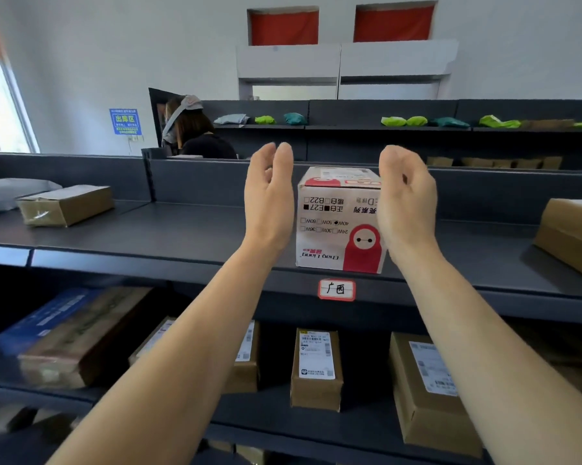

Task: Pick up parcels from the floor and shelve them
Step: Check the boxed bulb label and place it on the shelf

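Observation:
A white parcel box with red cartoon print stands upside down on the top dark shelf, near its front edge above a red-framed label. My left hand is raised just left of the box, fingers loosely curved, a small gap from its side. My right hand is at the box's right side, overlapping its edge in view; whether it touches is unclear. Neither hand grips the box.
A brown box and a grey bag lie at the shelf's left, another brown box at the right. Several labelled brown parcels fill the lower shelf. A person stands behind the shelving; green bags lie on the far shelves.

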Available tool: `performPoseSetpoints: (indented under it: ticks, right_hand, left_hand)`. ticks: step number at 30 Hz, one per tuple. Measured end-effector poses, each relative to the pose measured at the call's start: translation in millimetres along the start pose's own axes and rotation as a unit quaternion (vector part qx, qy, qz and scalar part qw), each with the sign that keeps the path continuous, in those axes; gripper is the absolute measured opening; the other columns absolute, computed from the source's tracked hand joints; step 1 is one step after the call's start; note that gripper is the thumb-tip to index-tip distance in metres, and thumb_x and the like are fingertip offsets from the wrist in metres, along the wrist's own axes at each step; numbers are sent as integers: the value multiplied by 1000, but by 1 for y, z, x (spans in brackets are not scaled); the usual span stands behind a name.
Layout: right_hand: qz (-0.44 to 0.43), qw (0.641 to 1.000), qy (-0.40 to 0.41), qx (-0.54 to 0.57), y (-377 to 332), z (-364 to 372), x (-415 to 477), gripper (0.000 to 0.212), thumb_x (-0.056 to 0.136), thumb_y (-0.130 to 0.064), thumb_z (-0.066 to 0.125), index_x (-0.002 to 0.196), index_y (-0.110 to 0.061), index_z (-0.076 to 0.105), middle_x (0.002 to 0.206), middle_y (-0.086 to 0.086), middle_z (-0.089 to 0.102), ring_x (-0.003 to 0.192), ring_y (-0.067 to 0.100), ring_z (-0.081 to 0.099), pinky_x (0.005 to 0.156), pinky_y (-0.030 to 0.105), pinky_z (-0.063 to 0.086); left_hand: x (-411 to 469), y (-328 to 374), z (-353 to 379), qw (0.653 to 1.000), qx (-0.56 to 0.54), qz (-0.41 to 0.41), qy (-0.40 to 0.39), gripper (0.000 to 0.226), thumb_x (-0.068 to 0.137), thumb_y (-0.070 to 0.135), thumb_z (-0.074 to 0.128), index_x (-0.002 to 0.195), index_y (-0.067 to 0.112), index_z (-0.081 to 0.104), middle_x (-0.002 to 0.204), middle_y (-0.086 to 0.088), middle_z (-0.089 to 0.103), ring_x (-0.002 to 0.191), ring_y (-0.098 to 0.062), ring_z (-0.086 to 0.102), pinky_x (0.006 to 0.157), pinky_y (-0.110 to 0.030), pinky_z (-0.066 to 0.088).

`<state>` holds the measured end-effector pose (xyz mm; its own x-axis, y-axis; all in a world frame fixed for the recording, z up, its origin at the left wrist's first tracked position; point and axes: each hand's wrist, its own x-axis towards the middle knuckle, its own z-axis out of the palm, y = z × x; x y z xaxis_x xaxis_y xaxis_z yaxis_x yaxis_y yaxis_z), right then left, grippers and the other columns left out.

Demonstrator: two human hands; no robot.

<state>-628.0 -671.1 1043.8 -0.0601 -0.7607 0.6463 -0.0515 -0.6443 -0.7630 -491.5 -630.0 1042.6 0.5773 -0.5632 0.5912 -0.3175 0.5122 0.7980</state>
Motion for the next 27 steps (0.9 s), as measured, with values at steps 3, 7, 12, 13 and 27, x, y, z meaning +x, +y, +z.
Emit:
performPoseSetpoints:
  ticks: [3,7,12,13,27]
  right_hand:
    - [-91,995,7,-29,-14,13,-18,31,101,-26,46,125,-10,58,126,-1,57,121,12,51,102,20,41]
    - [-148,988,13,-36,-33,34,-46,30,100,-16,47,124,-2,59,127,9,59,123,21,53,106,38,42]
    - [-177,984,5,30,-59,65,-91,32,98,-15,47,125,1,57,121,0,56,112,-2,53,96,12,40]
    - [-167,985,2,40,-63,75,-102,33,98,-16,47,125,0,56,120,-1,57,109,-9,53,93,8,39]
    - [13,996,93,0,-99,155,-298,41,96,-22,49,133,-4,47,134,8,54,128,16,52,101,21,45]
  left_hand:
    - [-12,8,-13,998,-13,63,4,40,100,36,43,130,12,55,115,9,61,94,17,53,79,3,37]
    - [-24,15,-43,995,-55,84,-12,41,97,36,41,124,11,59,107,16,63,102,10,58,87,-8,42]
    - [-35,16,-104,986,-146,70,-37,34,96,35,39,115,19,62,116,3,66,116,-13,62,99,-24,47]
    - [-37,15,-118,984,-155,70,-47,33,96,34,38,113,19,62,118,1,67,116,-14,62,100,-26,47]
    - [-104,-29,-275,932,-247,-38,-263,35,100,27,34,117,12,61,121,-7,66,117,-20,62,97,-26,45]
